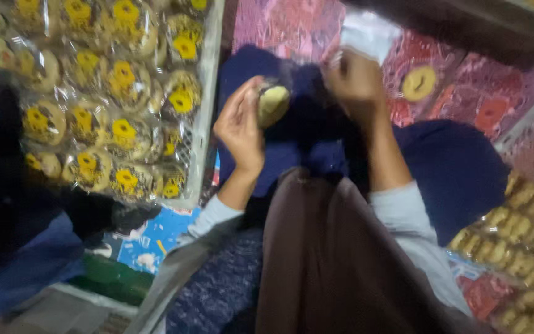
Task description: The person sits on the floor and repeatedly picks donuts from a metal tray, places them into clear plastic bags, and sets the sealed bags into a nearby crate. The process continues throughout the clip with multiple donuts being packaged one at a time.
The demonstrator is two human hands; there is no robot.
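Head view, looking down over a lap in dark blue cloth [279,142]. Just above centre, the left hand [240,127] curls its fingers round a round, pale yellow pastry [273,103], gripping it from the left side. To its right the right hand [356,83] is closed on the edge of a clear plastic wrapper [369,34] that rises toward the top of the frame; motion blur hides the exact pinch. In the upper left lies a white mesh crate [200,142] filled with wrapped round pastries bearing yellow labels [122,133]. At the lower right edge sit rows of unwrapped golden pastries [520,241]. One ring-shaped pastry [418,82] rests on the red patterned mat [489,111] in the upper right.
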